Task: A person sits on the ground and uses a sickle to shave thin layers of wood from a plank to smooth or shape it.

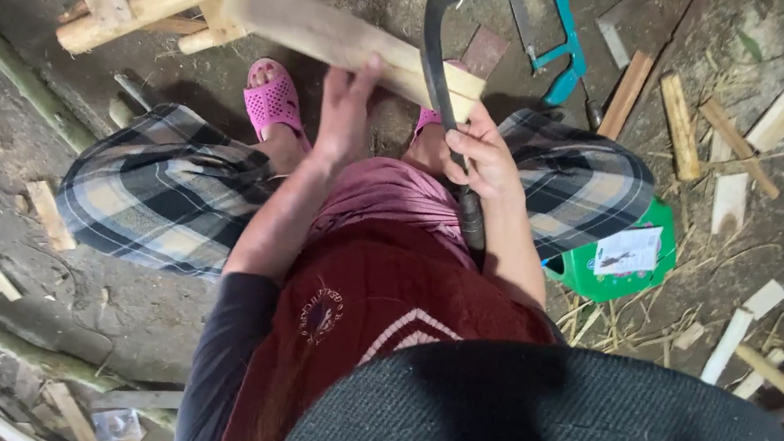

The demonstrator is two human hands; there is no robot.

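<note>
My left hand (346, 110) rests flat on a pale wooden plank (335, 34) that is part of a small wooden frame (139, 5) standing on the ground in front of my knees. My right hand (484, 157) grips the dark handle of a curved black blade (436, 51), whose edge lies against the plank's near end. I sit low, with a plaid cloth over my knees and pink sandals (273, 96) on my feet.
A blue-framed hacksaw (558, 42) lies on the dirt floor beyond the plank. A green plastic container (621, 259) sits by my right knee. Wood offcuts (740, 144) are scattered at right; bamboo poles (20, 80) and scraps lie at left.
</note>
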